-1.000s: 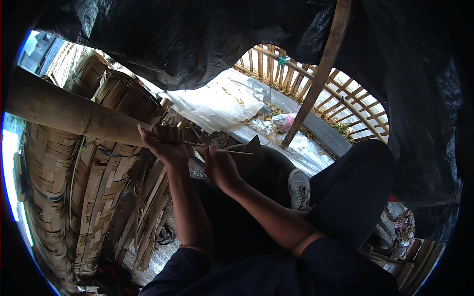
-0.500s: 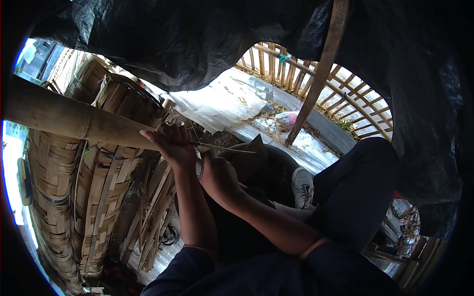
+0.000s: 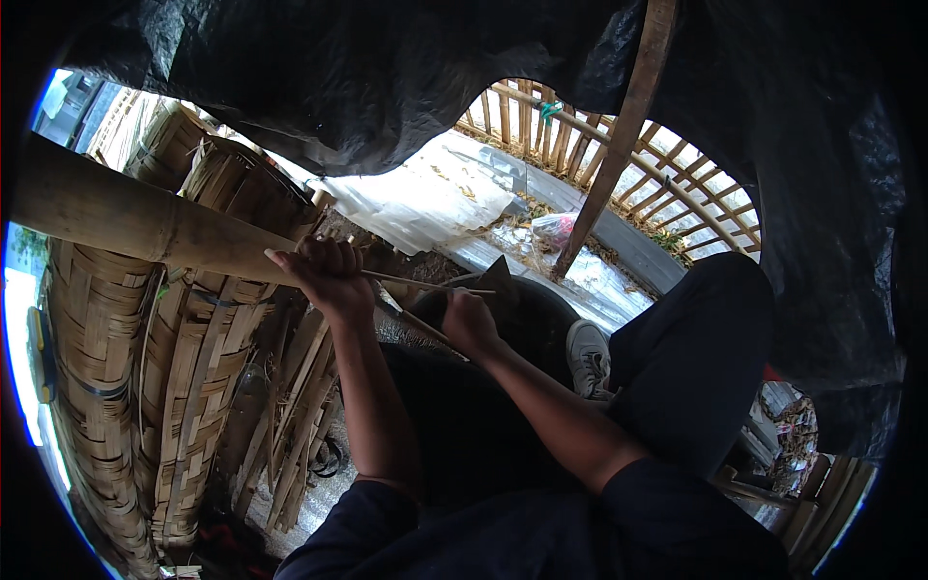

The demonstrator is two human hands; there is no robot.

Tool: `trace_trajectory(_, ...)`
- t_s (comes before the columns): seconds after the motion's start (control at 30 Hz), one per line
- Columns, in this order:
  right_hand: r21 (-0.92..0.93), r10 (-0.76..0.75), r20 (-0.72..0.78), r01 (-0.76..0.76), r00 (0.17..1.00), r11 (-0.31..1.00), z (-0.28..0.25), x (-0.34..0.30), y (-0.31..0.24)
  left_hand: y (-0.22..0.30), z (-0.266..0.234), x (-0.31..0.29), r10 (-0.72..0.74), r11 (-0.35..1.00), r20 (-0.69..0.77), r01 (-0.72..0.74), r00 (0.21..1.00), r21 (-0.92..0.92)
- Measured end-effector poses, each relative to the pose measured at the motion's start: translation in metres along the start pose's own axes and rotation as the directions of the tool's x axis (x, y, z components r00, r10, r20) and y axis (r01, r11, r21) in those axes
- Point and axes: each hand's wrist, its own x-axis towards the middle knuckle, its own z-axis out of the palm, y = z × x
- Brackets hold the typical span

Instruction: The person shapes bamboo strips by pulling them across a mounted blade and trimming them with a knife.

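Note:
My left hand (image 3: 331,275) is closed at the near end of a thick bamboo pole (image 3: 203,232), its thumb pointing left along it. A thin bamboo strip (image 3: 411,281) runs from that fist toward the right. Close to the strip's far end is my right hand (image 3: 471,324), with its fingers curled; what they hold is hidden. A slender rod (image 3: 425,329) slants from below my left hand to my right forearm; its kind is not clear. Beyond my right hand stands a dark round tub (image 3: 536,309) with a pointed piece rising in it.
Tall woven bamboo panels (image 3: 193,387) stand at the left, beside split bamboo pieces (image 3: 295,435). A wooden post (image 3: 619,145) slants down near the tub. Black plastic sheeting (image 3: 338,77) hangs above. My bent leg and shoe (image 3: 588,356) are at the right, with a bamboo fence (image 3: 667,184) beyond.
My right hand has moved away from my left hand, to the right and slightly farther off, baring more of the slanting rod. My left hand stays on the pole with the strip.

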Motion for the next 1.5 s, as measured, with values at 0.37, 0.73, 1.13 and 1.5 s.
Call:
trace_trajectory(0.37, 0.162, -0.031, 0.029, 0.026, 0.999, 0.986, 0.008, 0.000, -0.018, 0.000, -0.019, 0.014, 0.023, 1.000, -0.042, -0.023, 0.999, -0.012)
trace_trajectory(0.73, 0.166, -0.186, -0.116, 0.203, 0.976, 0.965, 0.014, 0.010, -0.004, -0.001, -0.001, 0.010, -0.007, 1.000, -0.035, 0.006, 0.999, -0.019)
trace_trajectory(1.13, 0.003, -0.161, -0.063, 0.162, 0.985, 0.987, 0.022, 0.019, 0.005, -0.002, -0.019, 0.019, 0.032, 0.999, -0.067, -0.032, 0.997, 0.001)
trace_trajectory(1.5, -0.032, -0.116, -0.023, 0.115, 0.993, 0.993, 0.009, 0.016, 0.005, -0.007, -0.002, 0.016, -0.042, 0.999, 0.028, 0.043, 0.999, -0.028)
